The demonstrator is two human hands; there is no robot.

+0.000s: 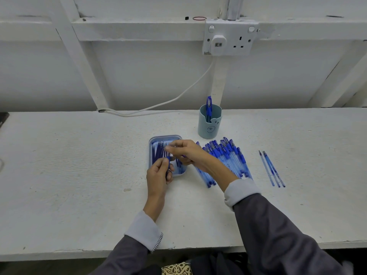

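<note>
A shallow blue tray (154, 140) on the white table holds several dark blue pen parts. My left hand (158, 175) hovers over the tray's near end and pinches a small blue pen part between thumb and fingers. My right hand (186, 152) reaches across the tray's right side, fingers curled round a blue pen whose shape is mostly hidden. To the right lies a pile of blue pens (228, 157), partly under my right forearm. Two bare pen refills (272, 169) lie further right.
A light blue cup (209, 124) with a blue pen in it stands behind the pile. A white cable (158, 105) runs from a wall socket (228, 39) down to the table's back edge. A dark object (3, 118) sits at the far left edge.
</note>
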